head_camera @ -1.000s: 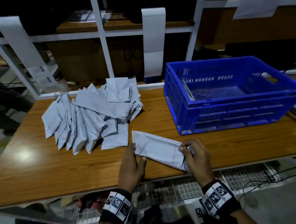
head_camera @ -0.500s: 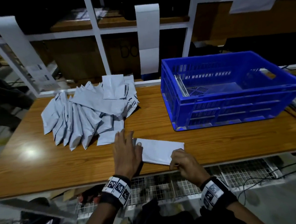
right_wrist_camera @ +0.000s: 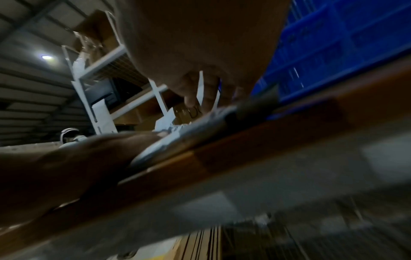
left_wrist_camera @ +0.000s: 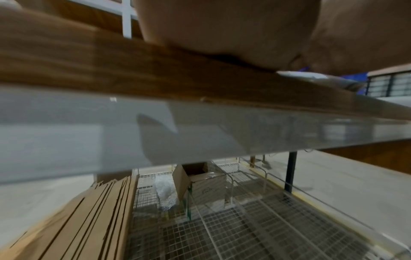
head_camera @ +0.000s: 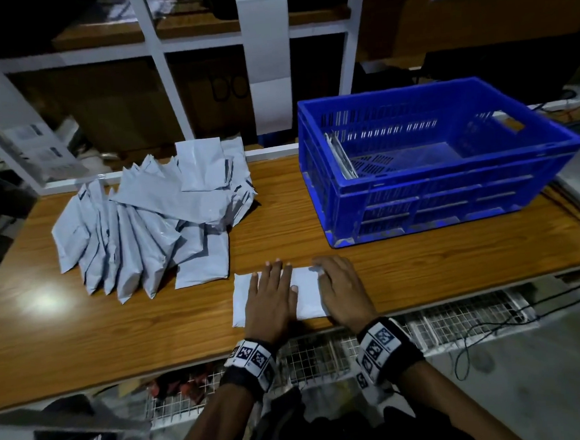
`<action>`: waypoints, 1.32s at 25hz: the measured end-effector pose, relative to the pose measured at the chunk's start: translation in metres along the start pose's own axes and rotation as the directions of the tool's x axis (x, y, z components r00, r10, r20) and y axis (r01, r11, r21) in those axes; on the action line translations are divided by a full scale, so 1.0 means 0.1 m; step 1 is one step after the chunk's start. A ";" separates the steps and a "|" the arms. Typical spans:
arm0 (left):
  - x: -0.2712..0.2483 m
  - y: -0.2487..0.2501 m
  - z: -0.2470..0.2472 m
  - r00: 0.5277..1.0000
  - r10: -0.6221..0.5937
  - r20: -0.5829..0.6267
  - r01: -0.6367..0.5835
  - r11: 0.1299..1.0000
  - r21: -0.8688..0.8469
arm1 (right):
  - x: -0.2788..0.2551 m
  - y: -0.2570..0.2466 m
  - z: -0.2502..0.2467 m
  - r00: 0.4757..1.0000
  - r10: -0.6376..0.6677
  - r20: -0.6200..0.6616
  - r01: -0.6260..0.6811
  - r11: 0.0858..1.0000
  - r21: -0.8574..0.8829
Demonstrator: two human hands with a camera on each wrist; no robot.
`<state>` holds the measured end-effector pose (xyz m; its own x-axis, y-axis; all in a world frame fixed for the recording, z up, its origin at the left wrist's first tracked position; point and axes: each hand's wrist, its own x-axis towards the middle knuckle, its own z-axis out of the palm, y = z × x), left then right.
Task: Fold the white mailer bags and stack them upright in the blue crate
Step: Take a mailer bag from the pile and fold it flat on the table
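Note:
A white mailer bag (head_camera: 306,292) lies folded near the table's front edge. My left hand (head_camera: 272,291) lies flat on its left half, fingers straight and pointing away from me. My right hand (head_camera: 339,288) presses on its right end, and the fold is hidden beneath it. The right wrist view shows the right fingers (right_wrist_camera: 191,91) bent down onto the bag (right_wrist_camera: 177,139), with the blue crate (right_wrist_camera: 344,44) behind. The blue crate (head_camera: 451,188) stands at the back right, with one folded bag (head_camera: 341,158) upright against its left wall. A pile of unfolded bags (head_camera: 145,226) lies at the left.
The wooden table (head_camera: 422,265) ends just below my wrists. White rack posts (head_camera: 161,74) and hanging bags (head_camera: 264,49) rise behind it. Beneath the table are a wire mesh shelf (left_wrist_camera: 244,228) and flat cardboard (left_wrist_camera: 89,219). Cables (head_camera: 495,325) trail at the right.
The right hand has brought the bag's right end over to the left, so the bag is shorter and lies square to the table edge. Both hands now rest flat on it.

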<state>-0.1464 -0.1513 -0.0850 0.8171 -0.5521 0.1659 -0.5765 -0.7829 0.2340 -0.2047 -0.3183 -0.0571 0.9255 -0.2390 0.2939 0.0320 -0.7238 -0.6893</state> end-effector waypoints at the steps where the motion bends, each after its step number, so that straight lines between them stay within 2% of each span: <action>1: 0.01 0.00 0.01 1.000 -0.008 0.001 0.008 1.000 0.010 | 0.00 -0.02 0.08 0.997 0.051 -0.054 -0.051 0.999 -0.008; 2: 0.03 0.00 0.03 1.000 -0.019 0.007 0.019 1.000 0.014 | -0.01 -0.04 0.16 0.991 0.078 -0.108 -0.083 0.996 -0.038; 4: 0.03 0.01 0.06 1.000 -0.020 0.008 0.020 1.000 0.017 | -0.04 -0.08 0.26 0.989 0.032 -0.148 -0.065 0.972 -0.226; 6: 0.03 0.01 0.09 1.000 -0.021 0.007 0.021 1.000 0.008 | -0.06 -0.10 0.33 0.996 -0.001 -0.094 -0.040 0.899 -0.436; 7: 0.02 -0.01 0.10 1.000 -0.023 0.010 0.023 1.000 0.003 | -0.06 -0.10 0.35 0.998 0.031 -0.051 -0.053 0.862 -0.504; 10: 0.03 -0.05 0.12 0.999 0.001 0.034 -0.001 1.000 0.016 | -0.05 -0.05 0.39 0.994 0.103 0.040 -0.057 0.788 -0.614; 14: 0.02 -0.03 0.12 1.000 0.006 0.017 -0.007 1.000 0.010 | -0.11 -0.01 0.38 0.999 0.030 0.031 -0.005 0.798 -0.602; 17: 0.00 -0.04 0.12 0.999 0.026 -0.033 -0.027 0.999 -0.024 | -0.08 -0.06 0.37 0.998 0.057 0.027 -0.028 0.793 -0.609; 20: 0.01 -0.04 0.10 0.998 0.029 -0.062 -0.032 0.998 -0.046 | -0.08 -0.04 0.39 1.000 0.027 -0.007 -0.026 0.805 -0.593; 26: 0.10 -0.05 0.07 1.000 0.012 0.002 -0.012 0.999 -0.040 | -0.03 0.00 0.46 0.997 0.043 -0.062 -0.070 0.824 -0.562; 30: 0.10 -0.09 0.04 0.999 0.045 0.031 -0.043 0.997 -0.062 | 0.00 -0.03 0.40 0.995 0.101 0.015 -0.074 0.811 -0.581; 33: 0.09 -0.18 -0.03 0.990 0.086 0.107 -0.077 0.993 -0.090 | 0.04 -0.05 0.38 0.990 0.132 0.040 -0.082 0.798 -0.597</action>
<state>-0.1285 -0.1413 -0.0848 0.7596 -0.6453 0.0818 -0.6353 -0.7090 0.3062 -0.1873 -0.2911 -0.0778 0.9360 -0.3062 0.1739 -0.2756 -0.9444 -0.1791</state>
